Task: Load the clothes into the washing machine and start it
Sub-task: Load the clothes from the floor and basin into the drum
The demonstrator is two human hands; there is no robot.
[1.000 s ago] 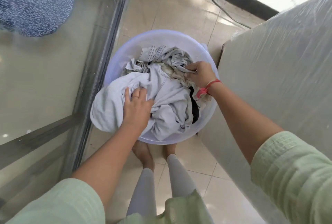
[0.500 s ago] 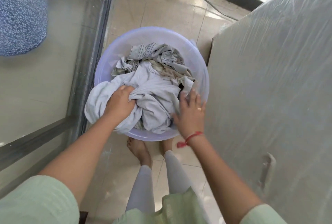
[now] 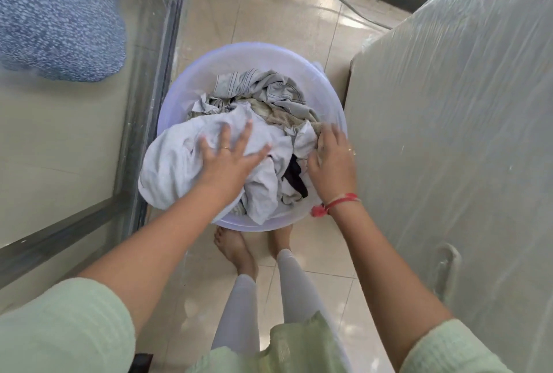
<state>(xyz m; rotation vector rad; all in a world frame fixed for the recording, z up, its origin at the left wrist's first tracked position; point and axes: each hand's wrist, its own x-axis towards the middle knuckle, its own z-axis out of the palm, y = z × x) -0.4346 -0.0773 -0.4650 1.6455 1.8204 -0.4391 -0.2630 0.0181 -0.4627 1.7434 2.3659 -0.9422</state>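
L hand (image 3: 230, 160) grip released, flat on clothes (image 3: 176, 163); R hand (image 3: 333, 163) blurred, half in pile, grip can't tell.

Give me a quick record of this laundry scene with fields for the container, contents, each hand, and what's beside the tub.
Container: round lavender tub on the tiled floor
Contents: clothes pile, pale grey garment on top, striped garment at the far side
Left hand: fingers spread, flat on the pale grey garment
Right hand: on the clothes pile at the tub's right edge; grip too blurred to tell
Right of tub: plastic-wrapped appliance
Loading: not yet started
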